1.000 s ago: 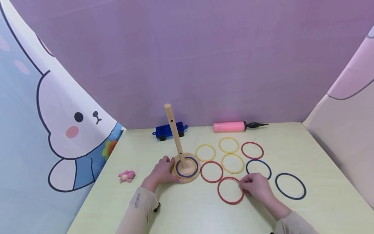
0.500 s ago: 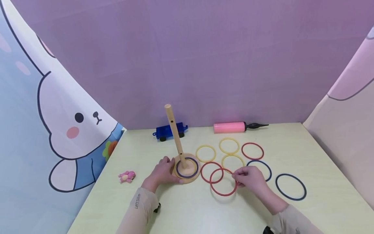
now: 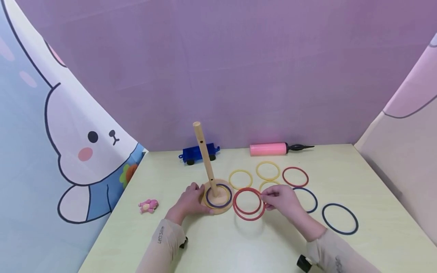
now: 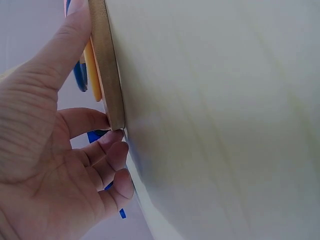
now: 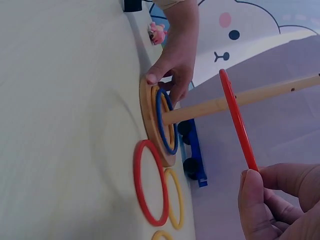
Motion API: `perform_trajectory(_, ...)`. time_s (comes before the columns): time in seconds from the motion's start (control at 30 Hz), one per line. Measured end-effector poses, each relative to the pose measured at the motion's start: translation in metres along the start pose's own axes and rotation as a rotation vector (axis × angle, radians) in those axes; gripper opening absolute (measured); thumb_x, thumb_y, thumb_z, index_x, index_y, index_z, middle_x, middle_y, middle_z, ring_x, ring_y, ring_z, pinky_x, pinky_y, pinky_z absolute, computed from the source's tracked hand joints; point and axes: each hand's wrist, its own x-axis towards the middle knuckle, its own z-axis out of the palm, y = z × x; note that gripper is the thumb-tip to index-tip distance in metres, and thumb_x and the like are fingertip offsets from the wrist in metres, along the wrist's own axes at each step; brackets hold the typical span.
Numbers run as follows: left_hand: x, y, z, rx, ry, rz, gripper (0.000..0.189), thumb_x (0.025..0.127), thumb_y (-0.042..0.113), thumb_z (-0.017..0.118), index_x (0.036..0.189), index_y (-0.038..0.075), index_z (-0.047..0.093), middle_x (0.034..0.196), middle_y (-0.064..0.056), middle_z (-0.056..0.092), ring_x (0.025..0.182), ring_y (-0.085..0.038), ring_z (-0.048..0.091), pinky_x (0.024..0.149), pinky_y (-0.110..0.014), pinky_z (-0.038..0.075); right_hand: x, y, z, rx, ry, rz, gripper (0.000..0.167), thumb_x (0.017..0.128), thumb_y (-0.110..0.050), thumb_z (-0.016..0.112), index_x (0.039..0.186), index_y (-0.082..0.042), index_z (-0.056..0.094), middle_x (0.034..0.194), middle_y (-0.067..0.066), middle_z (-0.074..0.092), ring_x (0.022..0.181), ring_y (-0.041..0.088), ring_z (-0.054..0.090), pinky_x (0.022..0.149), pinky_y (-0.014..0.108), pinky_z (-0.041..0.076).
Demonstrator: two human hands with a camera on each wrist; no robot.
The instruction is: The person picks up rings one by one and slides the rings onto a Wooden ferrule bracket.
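Note:
A wooden ring-toss stand (image 3: pixel 206 159) has a tall peg on a round base, with a blue ring (image 5: pixel 159 115) and a yellow ring (image 4: pixel 92 70) lying around the peg's foot. My left hand (image 3: pixel 189 201) grips the base's left edge, thumb on top and fingers curled at the rim. Between thumb and fingertips, my right hand (image 3: pixel 281 199) pinches a red ring (image 5: pixel 237 120) by its edge. That ring is raised above the table and overlaps another red ring (image 5: pixel 136 175) lying beside the base in the head view.
Several yellow rings (image 3: pixel 240 170), a red ring (image 3: pixel 295 167) and two dark blue rings (image 3: pixel 343 232) lie right of the stand. A blue toy wagon (image 3: pixel 192 153) and pink hand pump (image 3: pixel 268 149) are along the back wall. A pink toy figure (image 3: pixel 148 206) lies left.
My right hand has lifted the red ring off the table and carried it leftward toward the stand. My left hand has stayed on the base.

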Motion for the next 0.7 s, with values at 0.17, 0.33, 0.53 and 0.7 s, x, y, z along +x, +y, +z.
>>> perform_trajectory(0.17,0.0,0.001,0.0,-0.001,-0.002,-0.004,0.116,0.058,0.064,0.084,0.15,0.009,0.039,0.114,-0.008,0.046,0.097,-0.023,0.043,0.085,-0.043,0.042,0.005,-0.012,0.006,-0.006,-0.012,0.006,0.013,0.086,-0.006,0.072,0.093,0.005,0.072,0.078,0.011,0.068,0.066,0.021,0.066,0.062,0.032,0.056)
perform_trajectory(0.33,0.0,0.001,0.001,-0.013,-0.008,-0.021,0.118,0.056,0.066,0.084,0.15,0.011,0.038,0.116,-0.008,0.046,0.1,-0.023,0.043,0.087,-0.043,0.041,0.009,-0.02,0.011,0.003,-0.028,0.006,0.011,0.086,-0.006,0.072,0.092,0.003,0.072,0.078,0.009,0.068,0.066,0.021,0.066,0.064,0.034,0.056)
perform_trajectory(0.53,0.0,0.001,0.0,-0.029,-0.01,-0.021,0.117,0.057,0.065,0.084,0.15,0.011,0.039,0.114,-0.007,0.044,0.099,-0.024,0.042,0.085,-0.042,0.041,0.012,-0.031,0.017,0.024,-0.029,0.002,0.013,0.086,-0.006,0.072,0.094,0.005,0.071,0.078,0.009,0.068,0.066,0.02,0.066,0.065,0.034,0.056)
perform_trajectory(0.7,0.0,0.001,-0.001,-0.036,-0.014,-0.034,0.117,0.057,0.066,0.083,0.15,0.011,0.038,0.116,-0.007,0.045,0.101,-0.024,0.042,0.087,-0.044,0.041,0.015,-0.043,0.022,0.054,-0.048,-0.014,0.014,0.087,-0.005,0.071,0.095,0.007,0.07,0.078,0.009,0.068,0.065,0.018,0.065,0.063,0.032,0.056)
